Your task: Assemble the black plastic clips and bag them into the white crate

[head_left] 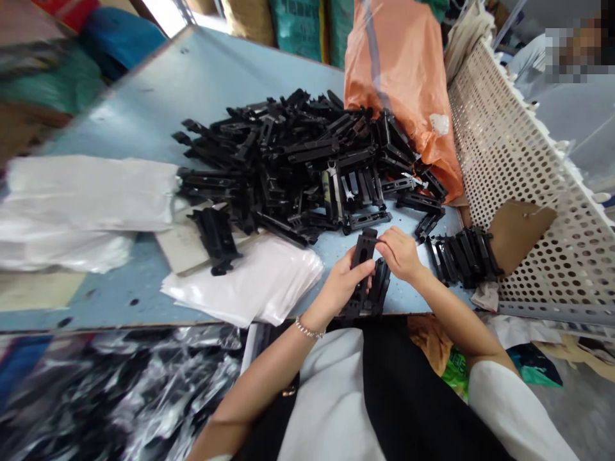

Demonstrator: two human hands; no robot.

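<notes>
Left hand (342,282) grasps a flat black slotted plastic bracket (363,251). Right hand (400,251) pinches its top end, beside the heap of black plastic parts (298,160)

Light: soft, even daylight. Brightest at the top edge, where an opening (166,14) blows out to white. The blue table (202,83) shows a pale sheen, no hard glare. Shadows are faint and short under the pile of black parts (298,160), and detail inside it is lost in black. The white bags (86,198) are overexposed.

Focus: centre sharp, with left hand (343,282), right hand (401,253) and the gripped black part (362,250). Left edge and lower-left corner are smeared.

Distortion: wide-angle bending curves the perforated panel (519,166). Pixelated patch (574,54) upper right.
</notes>
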